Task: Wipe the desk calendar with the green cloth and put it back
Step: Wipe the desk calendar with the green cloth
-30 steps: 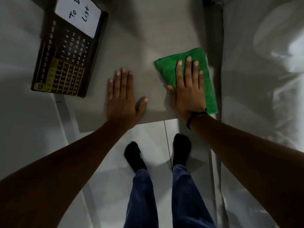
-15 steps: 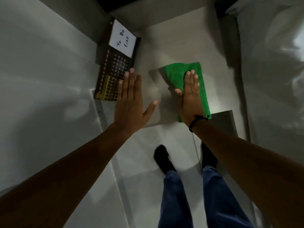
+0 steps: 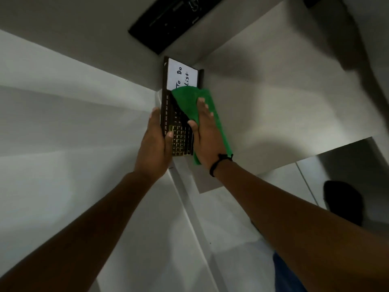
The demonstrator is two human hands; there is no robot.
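Note:
The desk calendar [image 3: 181, 135] is a dark board with gold date grids and a white "To Do List" panel at its far end. It lies at the left edge of the pale table [image 3: 273, 102]. My left hand [image 3: 155, 144] grips its left edge, thumb on the face. My right hand [image 3: 207, 135] presses the green cloth [image 3: 189, 102] flat against the calendar's right side. The cloth covers the calendar's middle and part of the white panel.
A black flat object [image 3: 168, 24] sits against the wall beyond the calendar. White surfaces [image 3: 63, 123] flank the table on the left. The table's near edge [image 3: 210, 188] ends just below my wrists. My black-socked foot [image 3: 343, 201] stands on the tiled floor at the right.
My left hand moved from the table onto the calendar's left edge and gripped it. My right hand carried the green cloth leftward onto the calendar's face. The view tilted up.

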